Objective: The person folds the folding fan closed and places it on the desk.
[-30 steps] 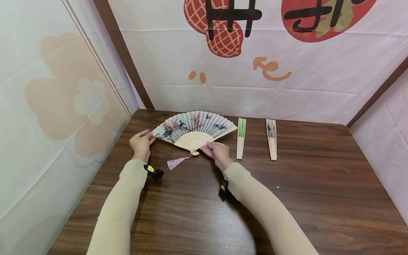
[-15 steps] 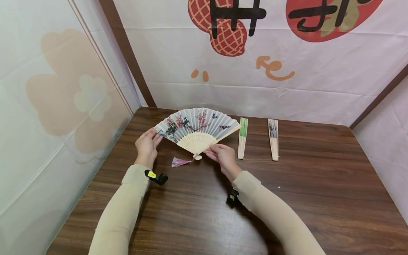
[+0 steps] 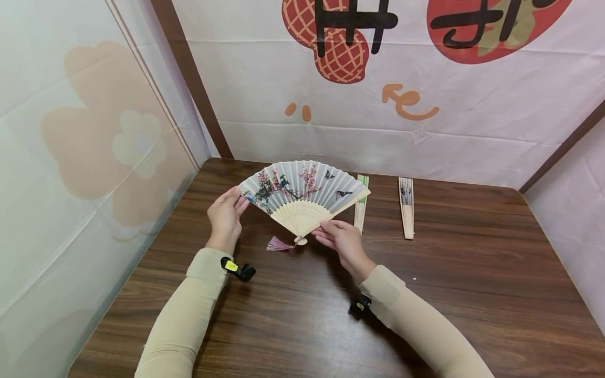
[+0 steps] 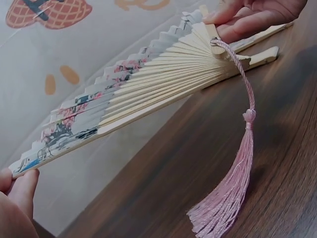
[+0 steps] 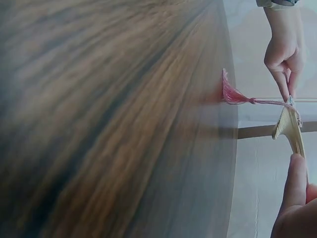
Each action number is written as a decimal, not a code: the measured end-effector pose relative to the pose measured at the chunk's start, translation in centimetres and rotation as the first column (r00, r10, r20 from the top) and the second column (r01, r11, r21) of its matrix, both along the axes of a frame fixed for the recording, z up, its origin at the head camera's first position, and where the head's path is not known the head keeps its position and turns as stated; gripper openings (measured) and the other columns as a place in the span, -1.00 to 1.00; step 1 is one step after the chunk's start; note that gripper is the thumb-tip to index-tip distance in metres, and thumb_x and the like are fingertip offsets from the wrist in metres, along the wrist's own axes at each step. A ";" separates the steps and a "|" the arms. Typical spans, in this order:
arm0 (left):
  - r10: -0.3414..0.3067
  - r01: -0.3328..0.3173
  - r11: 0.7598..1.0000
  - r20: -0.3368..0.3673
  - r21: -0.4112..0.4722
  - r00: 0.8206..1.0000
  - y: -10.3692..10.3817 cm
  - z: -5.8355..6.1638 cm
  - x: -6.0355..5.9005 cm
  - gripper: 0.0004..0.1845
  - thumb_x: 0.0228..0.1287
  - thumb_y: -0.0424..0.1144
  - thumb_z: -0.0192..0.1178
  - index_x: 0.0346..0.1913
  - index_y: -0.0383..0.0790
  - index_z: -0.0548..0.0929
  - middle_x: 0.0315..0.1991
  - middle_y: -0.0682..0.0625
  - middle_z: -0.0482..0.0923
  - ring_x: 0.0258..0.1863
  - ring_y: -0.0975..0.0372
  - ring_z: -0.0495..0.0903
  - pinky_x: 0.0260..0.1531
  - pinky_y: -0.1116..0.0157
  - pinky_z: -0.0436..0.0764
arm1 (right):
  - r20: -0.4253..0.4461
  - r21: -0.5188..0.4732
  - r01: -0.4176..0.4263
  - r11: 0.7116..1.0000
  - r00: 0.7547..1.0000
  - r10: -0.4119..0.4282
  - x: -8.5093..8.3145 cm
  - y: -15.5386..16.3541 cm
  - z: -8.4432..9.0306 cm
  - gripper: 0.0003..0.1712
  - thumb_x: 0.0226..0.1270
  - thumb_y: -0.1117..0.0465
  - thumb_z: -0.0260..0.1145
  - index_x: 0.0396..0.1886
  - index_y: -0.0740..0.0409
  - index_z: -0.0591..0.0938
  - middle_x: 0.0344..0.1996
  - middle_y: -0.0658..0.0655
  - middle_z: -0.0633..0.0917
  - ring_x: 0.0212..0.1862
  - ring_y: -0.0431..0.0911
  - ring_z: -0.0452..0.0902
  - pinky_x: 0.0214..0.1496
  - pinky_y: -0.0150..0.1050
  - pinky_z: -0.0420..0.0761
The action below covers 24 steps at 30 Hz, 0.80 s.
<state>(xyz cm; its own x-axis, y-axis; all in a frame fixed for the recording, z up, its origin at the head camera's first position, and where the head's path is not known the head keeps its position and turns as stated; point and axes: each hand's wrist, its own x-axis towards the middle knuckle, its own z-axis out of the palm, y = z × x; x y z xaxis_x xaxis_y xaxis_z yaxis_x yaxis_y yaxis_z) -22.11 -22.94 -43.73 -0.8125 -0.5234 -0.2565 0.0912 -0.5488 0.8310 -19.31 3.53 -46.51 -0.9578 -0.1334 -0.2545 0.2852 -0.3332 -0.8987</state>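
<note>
A folding fan point(image 3: 302, 197) is spread wide between my two hands, its grey-white leaf printed with pink blossoms and dark birds. My left hand point(image 3: 224, 218) pinches the outer tip of its left edge between thumb and fingers. Near the pivot, my right hand point(image 3: 344, 241) pinches the right guard stick. The pale ribs point(image 4: 163, 82) fan out from the pivot in the left wrist view. From there a pink tassel point(image 4: 230, 183) dangles on a twisted cord over the table. In the right wrist view the fan appears nearly edge-on.
A folded green fan point(image 3: 360, 215) lies just right of the open one and is partly covered by it. Farther right lies a folded grey fan point(image 3: 406, 207). The brown wooden table point(image 3: 472, 273) meets a printed cloth wall point(image 3: 491, 115) at the back.
The spread fan has come up and toward me, shifting slightly right with both hands. Its right edge now overlaps the green fan. The tassel has swung to hang closer to the pivot.
</note>
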 end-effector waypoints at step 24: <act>-0.024 0.024 1.000 -0.022 0.005 0.999 1.6 0.2 -0.5 -0.91 0.35 -0.40 0.25 -0.31 -0.20 0.73 -0.42 0.03 0.71 -0.49 0.32 0.71 -0.34 0.45 0.77 | 0.123 -0.079 0.040 0.996 0.992 -0.030 0.2 1.1 1.0 -0.76 0.45 0.46 0.14 0.03 0.50 0.57 -0.47 0.03 0.76 -0.37 -0.18 0.75 -0.16 -0.30 0.80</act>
<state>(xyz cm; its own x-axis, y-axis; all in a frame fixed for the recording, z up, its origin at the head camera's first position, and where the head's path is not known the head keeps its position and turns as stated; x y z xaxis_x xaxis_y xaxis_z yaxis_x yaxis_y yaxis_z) -22.65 -21.32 -43.48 -0.8306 -0.5022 -0.2407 0.0963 -0.5552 0.8262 -19.11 4.59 -45.51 -0.9250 -0.1255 -0.3587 0.3774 -0.4152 -0.8278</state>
